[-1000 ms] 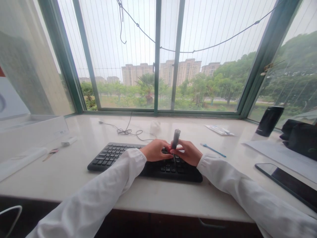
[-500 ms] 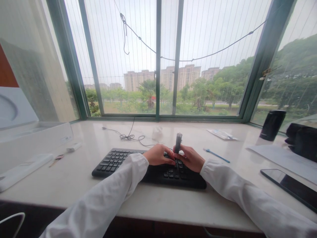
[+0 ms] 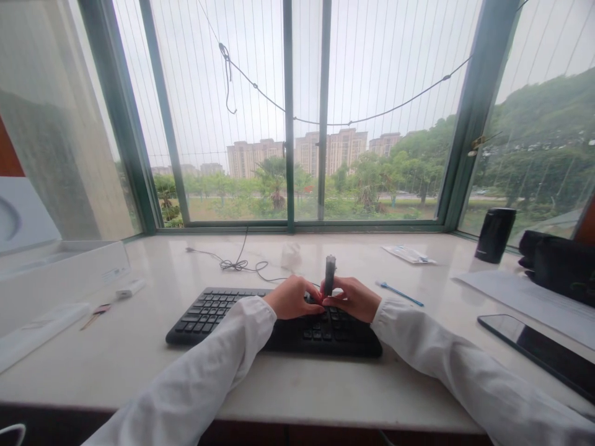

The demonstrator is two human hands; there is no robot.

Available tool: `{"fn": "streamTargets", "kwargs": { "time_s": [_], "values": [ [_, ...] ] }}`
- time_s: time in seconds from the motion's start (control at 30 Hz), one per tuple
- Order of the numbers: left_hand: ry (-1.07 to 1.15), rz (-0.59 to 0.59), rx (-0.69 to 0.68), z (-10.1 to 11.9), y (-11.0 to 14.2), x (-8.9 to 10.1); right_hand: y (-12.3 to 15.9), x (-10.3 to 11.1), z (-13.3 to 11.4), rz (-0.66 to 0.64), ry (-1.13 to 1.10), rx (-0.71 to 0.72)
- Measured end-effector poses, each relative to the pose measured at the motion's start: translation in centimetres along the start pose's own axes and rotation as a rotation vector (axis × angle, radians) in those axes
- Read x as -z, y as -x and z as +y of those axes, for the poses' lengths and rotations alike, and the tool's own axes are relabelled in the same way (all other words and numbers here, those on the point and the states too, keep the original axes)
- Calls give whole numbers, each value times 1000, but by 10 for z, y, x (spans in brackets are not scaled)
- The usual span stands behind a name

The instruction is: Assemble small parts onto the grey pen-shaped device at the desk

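Right, your bench, largest item first. A green-framed window (image 3: 288,124) strung with thin vertical wires fills the far side, with trees and pale tower blocks beyond. Below it runs a long white stone counter (image 3: 297,387). At left stands a white rectangular box (image 3: 60,279); at far right, a soft black bag (image 3: 562,266) and a black cylindrical flask (image 3: 495,235). Near right lies a black glass smartphone (image 3: 530,350).

Centre, you have a black plastic keyboard (image 3: 223,316), with a tangled thin cable (image 3: 237,265) beyond it and a slim blue pen (image 3: 400,294) to its right. A small white plug-like stick (image 3: 130,288) lies left of the keyboard.

In hand: your left hand (image 3: 292,298) and right hand (image 3: 353,299), both in white sleeves, are drawn together above the keyboard's middle, fingers curled inward, not spread. Your fingertips pinch the lower end of a small grey cylinder (image 3: 330,275), which stands upright between the hands, its top clear above them. You cannot tell from this view which hand bears more of it, or whether its base touches the keys.
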State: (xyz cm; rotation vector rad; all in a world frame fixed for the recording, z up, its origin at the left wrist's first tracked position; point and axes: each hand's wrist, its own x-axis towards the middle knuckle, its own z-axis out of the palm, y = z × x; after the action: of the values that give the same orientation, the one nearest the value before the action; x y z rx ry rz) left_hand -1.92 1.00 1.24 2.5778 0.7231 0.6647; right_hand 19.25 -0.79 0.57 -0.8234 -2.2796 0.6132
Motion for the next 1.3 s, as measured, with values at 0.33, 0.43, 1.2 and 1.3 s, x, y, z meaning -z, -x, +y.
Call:
{"fn": "streamTargets", "kwargs": {
  "time_s": [0.33,0.43,1.2,1.3],
  "values": [
    [14,16,-12,-1,0,-1,2,-8,1,63,79,15],
    [47,14,-18,-1,0,-2,3,-9,1,87,107,34],
    [43,-22,36,0,1,1,4,-6,-2,73,83,17],
    [45,-36,4,2,0,5,3,-4,-2,46,59,-2]
  ]
}}
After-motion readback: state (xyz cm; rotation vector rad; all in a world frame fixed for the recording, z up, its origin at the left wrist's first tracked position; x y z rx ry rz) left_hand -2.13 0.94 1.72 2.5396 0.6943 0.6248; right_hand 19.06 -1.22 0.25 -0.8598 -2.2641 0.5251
